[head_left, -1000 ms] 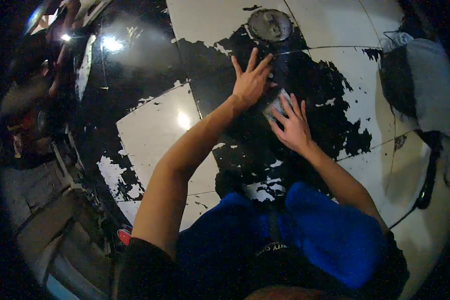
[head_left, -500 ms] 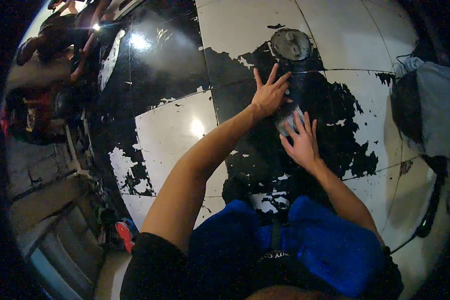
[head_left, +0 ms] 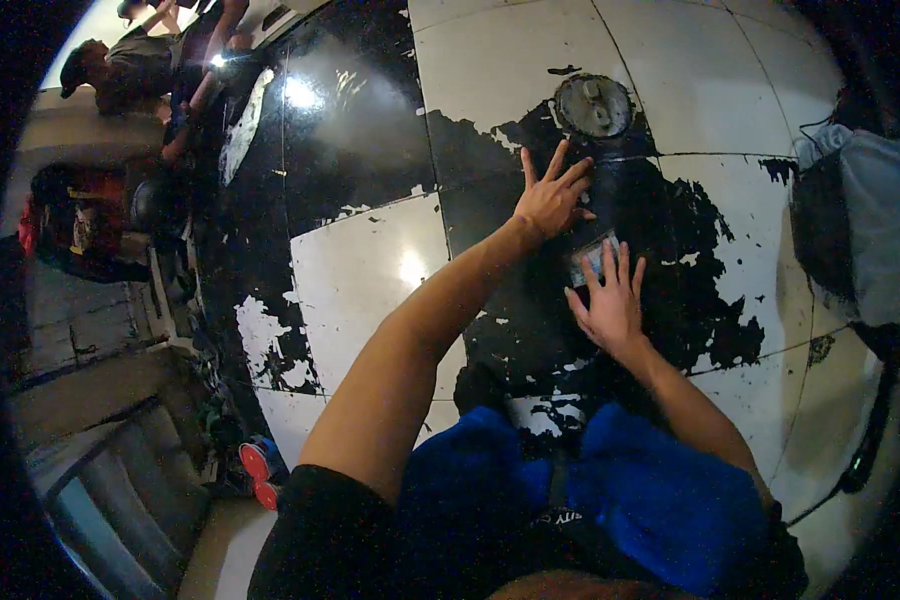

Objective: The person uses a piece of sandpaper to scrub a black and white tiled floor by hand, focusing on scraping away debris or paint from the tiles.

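Observation:
My left hand lies with its fingers spread over the black part of the floor, just below a round grey disc. Closer to me, my right hand has its fingers stretched out and apart. Its fingertips rest on a small flat grey-white piece, which they partly cover; its kind cannot be made out. The black surface has ragged edges where it meets white tiles.
At the upper left another person is near a bright light. Grey cloth hangs over a dark object at the right, with a black cable below it. Red round items sit at the lower left.
The whole view has shifted slightly, so the floor and both hands appear lower and further right. Against the floor, my hands have hardly moved. The person at the upper left has changed posture.

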`<state>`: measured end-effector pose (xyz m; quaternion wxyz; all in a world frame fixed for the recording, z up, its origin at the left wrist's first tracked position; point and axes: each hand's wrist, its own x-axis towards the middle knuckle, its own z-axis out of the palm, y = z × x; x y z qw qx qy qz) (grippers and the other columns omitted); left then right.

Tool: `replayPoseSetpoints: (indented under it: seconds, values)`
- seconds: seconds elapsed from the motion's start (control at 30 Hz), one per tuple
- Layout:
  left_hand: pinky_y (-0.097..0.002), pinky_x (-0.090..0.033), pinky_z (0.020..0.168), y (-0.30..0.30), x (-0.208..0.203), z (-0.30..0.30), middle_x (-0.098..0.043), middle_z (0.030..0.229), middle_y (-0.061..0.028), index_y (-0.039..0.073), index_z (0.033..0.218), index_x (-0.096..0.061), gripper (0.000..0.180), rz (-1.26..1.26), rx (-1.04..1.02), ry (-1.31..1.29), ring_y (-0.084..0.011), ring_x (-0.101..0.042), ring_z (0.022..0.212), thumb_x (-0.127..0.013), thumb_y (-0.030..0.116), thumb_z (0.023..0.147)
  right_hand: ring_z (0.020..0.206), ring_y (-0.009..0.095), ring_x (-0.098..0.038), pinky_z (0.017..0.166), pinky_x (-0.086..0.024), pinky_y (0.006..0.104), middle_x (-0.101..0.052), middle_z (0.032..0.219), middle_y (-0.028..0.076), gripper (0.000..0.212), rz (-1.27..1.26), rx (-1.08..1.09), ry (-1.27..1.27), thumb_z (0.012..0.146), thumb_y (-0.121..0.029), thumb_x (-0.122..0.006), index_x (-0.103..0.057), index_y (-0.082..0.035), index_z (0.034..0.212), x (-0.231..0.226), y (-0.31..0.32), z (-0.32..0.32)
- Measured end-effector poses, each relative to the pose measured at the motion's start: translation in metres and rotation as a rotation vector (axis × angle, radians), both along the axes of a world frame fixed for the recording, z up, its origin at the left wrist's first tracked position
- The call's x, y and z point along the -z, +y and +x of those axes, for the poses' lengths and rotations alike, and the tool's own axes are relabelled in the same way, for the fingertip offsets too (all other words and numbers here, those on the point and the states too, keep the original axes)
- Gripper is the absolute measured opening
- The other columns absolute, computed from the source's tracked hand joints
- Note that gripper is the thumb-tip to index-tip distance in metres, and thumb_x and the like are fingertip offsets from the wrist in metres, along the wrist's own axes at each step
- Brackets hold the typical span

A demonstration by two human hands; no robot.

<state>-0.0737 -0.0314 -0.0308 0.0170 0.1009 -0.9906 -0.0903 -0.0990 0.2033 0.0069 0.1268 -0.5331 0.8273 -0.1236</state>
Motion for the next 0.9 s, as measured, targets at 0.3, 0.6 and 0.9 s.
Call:
replayPoseSetpoints:
  seconds: [0.3,0.6,0.9]
  values:
    - [-0.0891,-0.001,0.109,-0.0012,-0.0011,-0.0005,-0.034,0.166,0.0018,0.017,0.135,-0.063,0.062,0.039,-0.015,-0.044,-0.0356,-0.001,0.16,-0.064,0.058,0.089,0.154,0.051,-0.014,0.122,-0.005,0.0694,-0.022,0.166,0.03,0.068,0.125,-0.001,-0.063,0.1,-0.053,-0.054,-0.052,-0.008,0.151,0.0012,-0.0031,0.0002]
    - [-0.0894,-0.001,0.108,0.0019,0.0017,-0.0027,-0.034,0.165,-0.0012,0.016,0.137,-0.061,0.061,0.07,-0.023,0.024,-0.0378,-0.003,0.16,-0.066,0.055,0.09,0.154,0.052,-0.014,0.123,-0.006,0.0692,-0.021,0.166,0.031,0.072,0.133,-0.02,-0.053,0.1,-0.055,-0.053,-0.051,-0.003,0.151,0.0006,-0.0027,-0.0029]
    - [-0.0911,-0.002,0.106,0.0057,-0.0013,-0.0034,-0.026,0.168,-0.0039,0.011,0.13,-0.061,0.055,0.084,-0.041,-0.003,-0.041,0.002,0.16,-0.07,0.048,0.09,0.154,0.051,-0.013,0.123,-0.004,0.0684,-0.02,0.166,0.032,0.074,0.156,-0.029,-0.053,0.1,-0.056,-0.053,-0.05,-0.002,0.151,-0.0028,-0.0026,-0.001]
